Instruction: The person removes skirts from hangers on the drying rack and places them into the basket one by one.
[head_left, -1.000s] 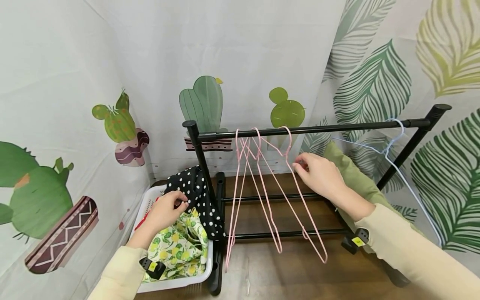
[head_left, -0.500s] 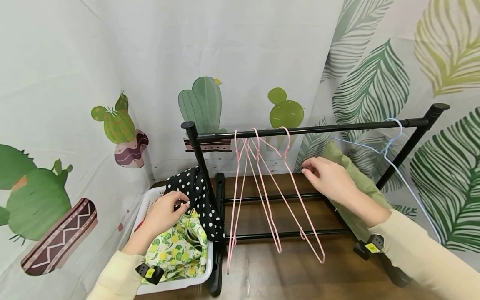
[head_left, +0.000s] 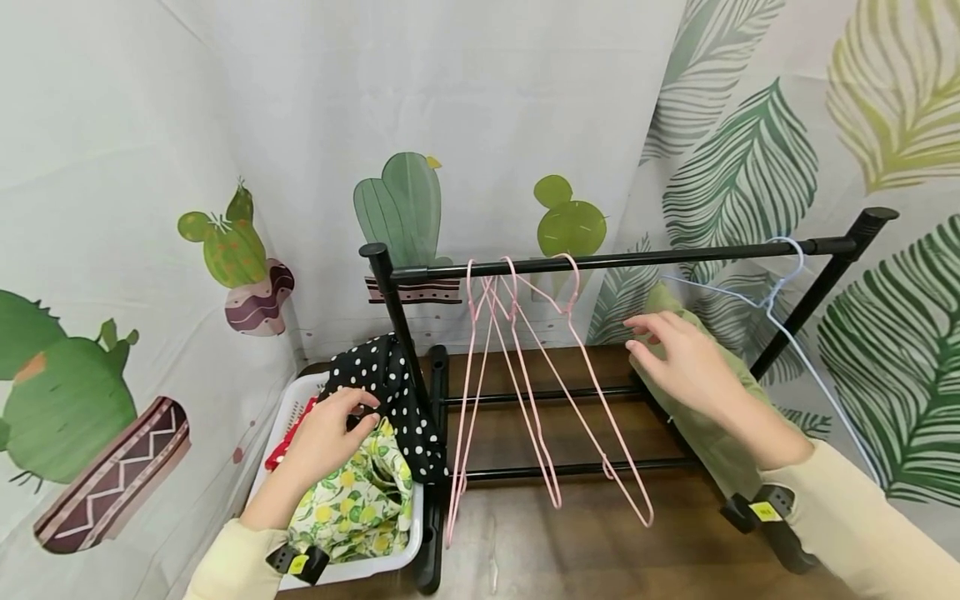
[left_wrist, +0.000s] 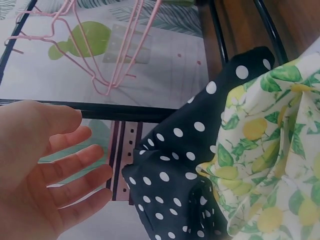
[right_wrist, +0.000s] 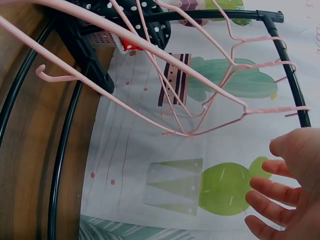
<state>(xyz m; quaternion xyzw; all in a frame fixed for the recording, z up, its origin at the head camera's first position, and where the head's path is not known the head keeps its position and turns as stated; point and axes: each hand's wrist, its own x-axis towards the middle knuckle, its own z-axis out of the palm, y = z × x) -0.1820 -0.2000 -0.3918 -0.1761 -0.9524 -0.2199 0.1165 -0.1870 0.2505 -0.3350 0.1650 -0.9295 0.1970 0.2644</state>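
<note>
Over the white basket (head_left: pixel 352 571) at the left, my left hand (head_left: pixel 330 437) hovers with loosely bent fingers and holds nothing. Below and beside it lie a lemon-print cloth (head_left: pixel 356 508), a black polka-dot cloth (head_left: pixel 390 375) and a bit of red cloth (head_left: pixel 288 433). In the left wrist view, the fingers (left_wrist: pixel 80 200) are spread apart, near the polka-dot cloth. My right hand (head_left: pixel 686 358) is relaxed and holds nothing, in front of an olive-green cloth (head_left: pixel 723 450). Three pink hangers (head_left: pixel 573 325) hang on the black rail (head_left: pixel 675 257), left of the right hand.
A blue hanger (head_left: pixel 772 304) hangs at the rail's right end, above the green cloth. The black rack's left post (head_left: pixel 401 325) rises beside the basket. Two lower bars (head_left: pixel 555 471) cross above the wooden tabletop (head_left: pixel 570 558). Printed curtains (head_left: pixel 487 125) stand behind.
My right hand has moved right and slightly down, away from the pink hangers, and its fingers have opened a little. The left hand has stayed over the basket; more of the red cloth shows.
</note>
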